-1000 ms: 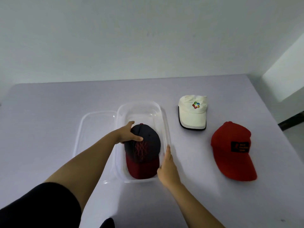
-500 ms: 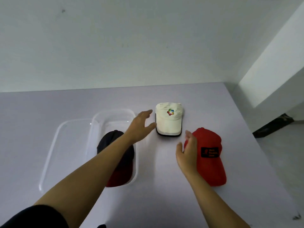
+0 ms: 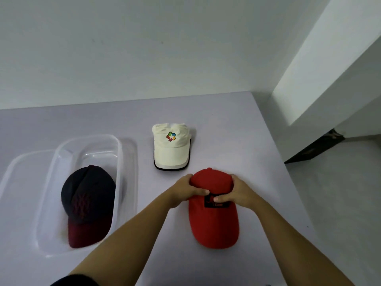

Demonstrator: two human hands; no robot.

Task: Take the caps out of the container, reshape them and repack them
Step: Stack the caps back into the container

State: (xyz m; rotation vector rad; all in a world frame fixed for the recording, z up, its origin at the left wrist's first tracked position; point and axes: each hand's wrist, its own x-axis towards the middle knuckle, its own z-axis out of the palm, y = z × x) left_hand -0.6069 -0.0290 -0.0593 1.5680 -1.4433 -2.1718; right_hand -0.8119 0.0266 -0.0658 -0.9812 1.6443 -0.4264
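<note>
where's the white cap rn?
Head view, centre: white cap lies on the table, right of the clear container, just beyond the red cap.

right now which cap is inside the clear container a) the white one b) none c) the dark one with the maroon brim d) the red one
C: the dark cap lies in the clear container, while the white cap sits on the table and the left hand and right hand grip the red cap.

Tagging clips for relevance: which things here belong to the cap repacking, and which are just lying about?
Job: red cap, left hand, right hand, white cap, dark cap, clear container.
Lying about: clear lid, dark strip on floor.
</note>
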